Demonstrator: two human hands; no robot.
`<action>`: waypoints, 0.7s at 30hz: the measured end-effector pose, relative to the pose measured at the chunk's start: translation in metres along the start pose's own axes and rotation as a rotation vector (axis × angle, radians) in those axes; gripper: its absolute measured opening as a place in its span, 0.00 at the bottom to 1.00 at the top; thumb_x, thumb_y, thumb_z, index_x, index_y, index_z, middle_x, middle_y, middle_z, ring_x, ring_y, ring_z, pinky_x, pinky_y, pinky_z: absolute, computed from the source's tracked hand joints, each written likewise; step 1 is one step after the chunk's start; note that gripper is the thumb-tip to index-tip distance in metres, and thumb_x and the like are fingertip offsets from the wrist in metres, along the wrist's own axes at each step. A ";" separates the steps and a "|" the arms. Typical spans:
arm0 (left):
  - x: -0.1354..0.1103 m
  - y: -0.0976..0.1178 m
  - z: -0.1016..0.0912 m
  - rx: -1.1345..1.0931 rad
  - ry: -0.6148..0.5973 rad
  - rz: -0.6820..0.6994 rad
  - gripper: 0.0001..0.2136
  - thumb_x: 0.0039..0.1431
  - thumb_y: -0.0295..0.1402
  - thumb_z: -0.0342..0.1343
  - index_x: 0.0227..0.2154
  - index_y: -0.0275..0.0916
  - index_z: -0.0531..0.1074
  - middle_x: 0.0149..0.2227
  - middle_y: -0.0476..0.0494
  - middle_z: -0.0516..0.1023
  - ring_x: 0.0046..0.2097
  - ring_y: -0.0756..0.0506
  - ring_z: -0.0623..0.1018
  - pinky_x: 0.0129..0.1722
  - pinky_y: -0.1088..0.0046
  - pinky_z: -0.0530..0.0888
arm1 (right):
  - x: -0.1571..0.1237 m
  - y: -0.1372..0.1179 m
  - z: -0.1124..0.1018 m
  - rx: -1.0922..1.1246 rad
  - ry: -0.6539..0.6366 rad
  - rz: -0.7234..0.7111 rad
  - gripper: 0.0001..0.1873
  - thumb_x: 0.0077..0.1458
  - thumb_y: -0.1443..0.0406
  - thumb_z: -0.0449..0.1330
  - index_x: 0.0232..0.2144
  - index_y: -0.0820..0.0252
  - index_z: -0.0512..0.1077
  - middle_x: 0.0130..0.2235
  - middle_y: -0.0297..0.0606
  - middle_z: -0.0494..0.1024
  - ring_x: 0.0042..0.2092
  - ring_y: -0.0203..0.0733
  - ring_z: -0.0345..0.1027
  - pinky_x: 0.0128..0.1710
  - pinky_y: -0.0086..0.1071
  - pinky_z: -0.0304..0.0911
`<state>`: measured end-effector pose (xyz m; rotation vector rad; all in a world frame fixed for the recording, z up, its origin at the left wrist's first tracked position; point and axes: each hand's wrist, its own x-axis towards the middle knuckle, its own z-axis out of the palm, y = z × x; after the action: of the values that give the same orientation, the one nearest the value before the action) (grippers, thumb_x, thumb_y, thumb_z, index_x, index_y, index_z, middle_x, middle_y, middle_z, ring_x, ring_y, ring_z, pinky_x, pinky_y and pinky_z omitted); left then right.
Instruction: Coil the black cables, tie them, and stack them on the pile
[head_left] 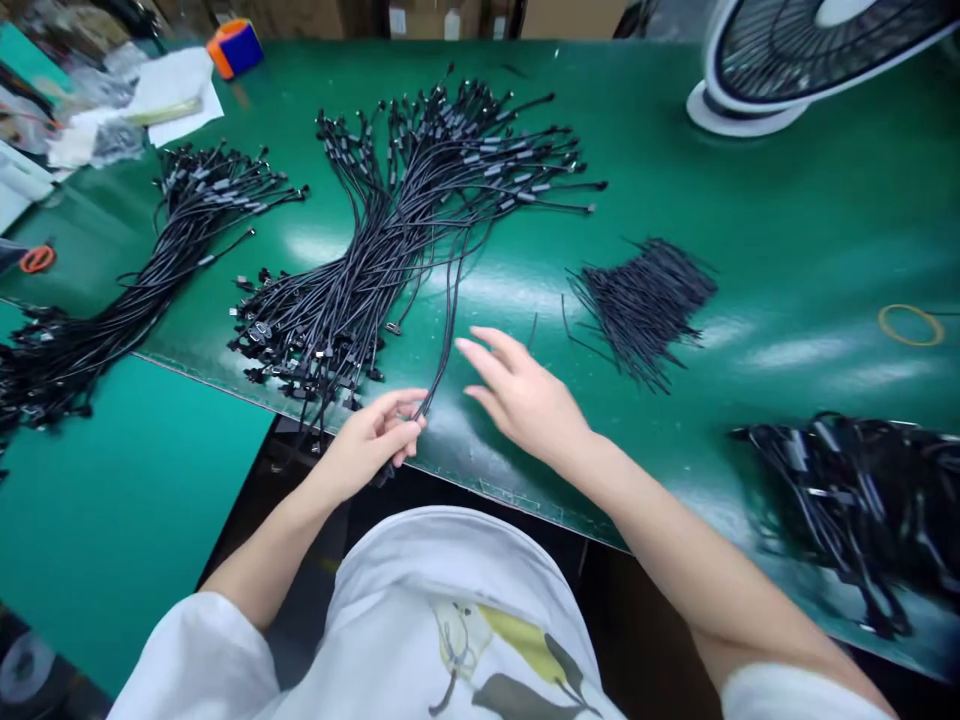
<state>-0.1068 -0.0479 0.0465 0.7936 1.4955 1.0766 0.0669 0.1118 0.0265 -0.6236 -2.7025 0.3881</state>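
My left hand (375, 440) pinches the near end of a thin black cable (450, 310) at the table's front edge. That cable runs up into a large fanned bundle of black cables (420, 210) with plugs at both ends. Just right of the cable, my right hand (521, 395) hovers over the green table (787, 230), fingers spread and holding nothing. A pile of short black ties (645, 300) lies to the right of that hand.
A second cable bundle (150, 270) lies at the left. Bundled black cables (855, 500) sit at the right front. A fan (795, 50) stands at the far right, with a rubber band (911, 325) near it. Papers (172, 90), an orange-blue object (235, 45) and scissors (37, 260) lie at the left.
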 end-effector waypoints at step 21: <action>-0.043 -0.018 -0.093 -0.511 -0.098 0.329 0.13 0.58 0.44 0.59 0.24 0.41 0.72 0.17 0.56 0.56 0.14 0.58 0.51 0.10 0.83 0.52 | 0.121 0.018 -0.143 -0.649 0.233 0.004 0.37 0.68 0.53 0.27 0.48 0.64 0.72 0.43 0.48 0.75 0.49 0.50 0.66 0.47 0.45 0.60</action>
<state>-0.1879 -0.1131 0.0469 0.7239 0.9579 1.5600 0.0256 0.2103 0.1816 -0.7783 -2.5703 -0.5561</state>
